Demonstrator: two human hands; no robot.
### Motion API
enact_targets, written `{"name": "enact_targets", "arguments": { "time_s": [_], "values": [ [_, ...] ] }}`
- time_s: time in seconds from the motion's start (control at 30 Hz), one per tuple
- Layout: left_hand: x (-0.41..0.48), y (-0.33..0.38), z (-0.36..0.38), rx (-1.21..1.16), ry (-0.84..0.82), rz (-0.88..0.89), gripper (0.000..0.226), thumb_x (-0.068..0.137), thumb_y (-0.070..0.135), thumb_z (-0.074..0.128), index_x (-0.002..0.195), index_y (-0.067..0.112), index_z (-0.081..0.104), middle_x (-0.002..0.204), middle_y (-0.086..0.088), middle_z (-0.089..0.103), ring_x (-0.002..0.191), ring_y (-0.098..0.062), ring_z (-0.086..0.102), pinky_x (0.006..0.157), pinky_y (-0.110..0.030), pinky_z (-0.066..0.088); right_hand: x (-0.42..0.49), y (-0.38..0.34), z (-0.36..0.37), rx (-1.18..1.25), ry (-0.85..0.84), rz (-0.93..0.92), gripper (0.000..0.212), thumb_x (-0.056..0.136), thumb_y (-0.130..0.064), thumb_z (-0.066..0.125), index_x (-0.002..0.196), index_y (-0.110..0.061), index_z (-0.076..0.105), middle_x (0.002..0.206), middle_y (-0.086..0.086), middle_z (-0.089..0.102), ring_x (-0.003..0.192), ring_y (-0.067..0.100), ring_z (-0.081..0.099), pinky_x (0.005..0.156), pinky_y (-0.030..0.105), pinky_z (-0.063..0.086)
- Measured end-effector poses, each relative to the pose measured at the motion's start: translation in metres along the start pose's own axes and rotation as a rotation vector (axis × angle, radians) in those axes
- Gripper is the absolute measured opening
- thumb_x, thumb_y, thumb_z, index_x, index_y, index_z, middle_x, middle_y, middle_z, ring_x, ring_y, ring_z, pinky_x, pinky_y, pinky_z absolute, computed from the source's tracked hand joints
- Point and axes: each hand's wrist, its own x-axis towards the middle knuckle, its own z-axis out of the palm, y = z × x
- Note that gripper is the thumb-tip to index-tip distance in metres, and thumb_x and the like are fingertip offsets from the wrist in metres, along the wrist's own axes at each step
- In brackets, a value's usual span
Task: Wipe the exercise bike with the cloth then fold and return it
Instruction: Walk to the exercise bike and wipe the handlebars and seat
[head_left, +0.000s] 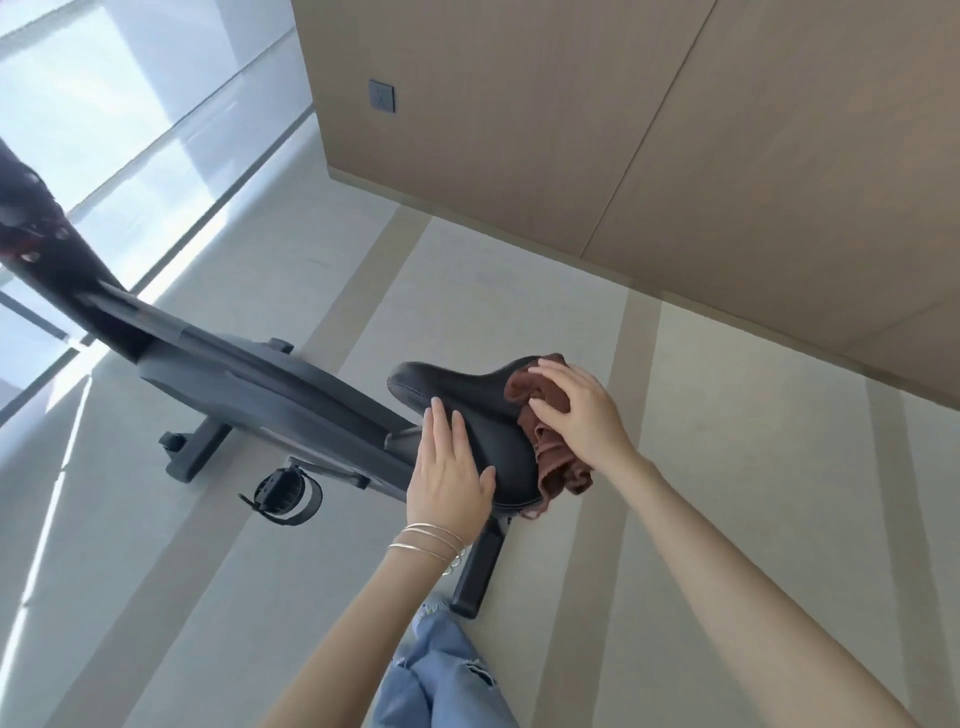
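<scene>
A dark grey exercise bike (249, 384) stands on the floor, its black saddle (457, 395) nearest to me. A brown cloth (540, 421) lies bunched on the saddle's wide rear right part and hangs over its edge. My right hand (576, 410) presses down on the cloth with spread fingers. My left hand (449, 478) lies flat against the saddle's left side, fingers straight, bracelets on the wrist.
The bike's pedal with strap (283, 493) and rear foot bar (478, 571) are below the saddle. A wood-panelled wall (675, 156) with a grey switch (382, 96) runs behind. A large window (104, 130) is at the left. My jeans-clad leg (441, 675) is at the bottom.
</scene>
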Motion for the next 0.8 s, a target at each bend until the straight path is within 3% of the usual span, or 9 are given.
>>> {"name": "enact_targets", "arguments": {
  "time_s": [0.1, 0.3, 0.5, 0.63, 0.73, 0.8],
  "values": [
    [-0.007, 0.005, 0.010, -0.078, 0.026, -0.016, 0.073, 0.095, 0.038, 0.043, 0.146, 0.001, 0.005, 0.156, -0.019, -0.005, 0.146, -0.030, -0.004, 0.121, -0.036, 0.006, 0.003, -0.001, -0.002, 0.015, -0.011, 0.004, 0.040, 0.086, -0.022, 0.063, 0.126, -0.020, 0.057, 0.135, -0.003, 0.055, 0.127, 0.020, 0.044, 0.102, 0.026, 0.031],
    [-0.016, 0.013, 0.019, -0.142, -0.092, -0.072, 0.091, 0.092, 0.050, 0.045, 0.146, 0.003, -0.011, 0.156, -0.018, -0.013, 0.146, -0.028, 0.005, 0.117, -0.035, 0.022, -0.044, 0.004, 0.020, -0.007, 0.168, -0.062, 0.040, 0.087, -0.018, 0.061, 0.127, -0.017, 0.056, 0.136, -0.001, 0.053, 0.131, 0.022, 0.040, 0.108, 0.031, 0.031],
    [-0.015, 0.015, 0.017, -0.110, -0.063, -0.086, 0.095, 0.088, 0.051, 0.051, 0.147, 0.005, -0.007, 0.157, -0.016, -0.008, 0.145, -0.028, 0.009, 0.115, -0.037, 0.026, 0.004, 0.003, -0.006, -0.170, -0.107, -0.169, 0.040, 0.085, -0.024, 0.062, 0.124, -0.025, 0.057, 0.133, -0.006, 0.055, 0.126, 0.018, 0.045, 0.102, 0.032, 0.035],
    [-0.015, 0.012, 0.021, -0.140, -0.040, -0.084, 0.095, 0.087, 0.052, 0.052, 0.148, 0.009, -0.006, 0.158, -0.014, -0.009, 0.145, -0.027, 0.013, 0.113, -0.036, 0.029, 0.048, -0.006, -0.011, -0.188, -0.239, -0.191, 0.035, 0.083, -0.030, 0.062, 0.119, -0.031, 0.059, 0.120, -0.007, 0.064, 0.109, 0.019, 0.058, 0.090, 0.030, 0.044],
    [-0.016, 0.014, 0.022, -0.136, -0.019, -0.090, 0.094, 0.085, 0.050, 0.051, 0.148, 0.009, -0.005, 0.158, -0.014, -0.007, 0.144, -0.027, 0.016, 0.109, -0.036, 0.035, 0.061, -0.001, -0.015, -0.167, -0.310, -0.270, 0.036, 0.083, -0.034, 0.062, 0.118, -0.036, 0.057, 0.120, -0.012, 0.063, 0.108, 0.015, 0.058, 0.091, 0.033, 0.047],
    [-0.015, 0.019, 0.024, -0.130, 0.009, -0.119, 0.094, 0.084, 0.051, 0.050, 0.147, 0.008, -0.004, 0.158, -0.015, -0.005, 0.144, -0.027, 0.017, 0.108, -0.035, 0.035, 0.052, 0.016, -0.021, -0.154, -0.326, -0.397, 0.041, 0.081, -0.033, 0.064, 0.121, -0.039, 0.054, 0.126, -0.017, 0.058, 0.117, 0.009, 0.051, 0.097, 0.031, 0.043]
  ]
}}
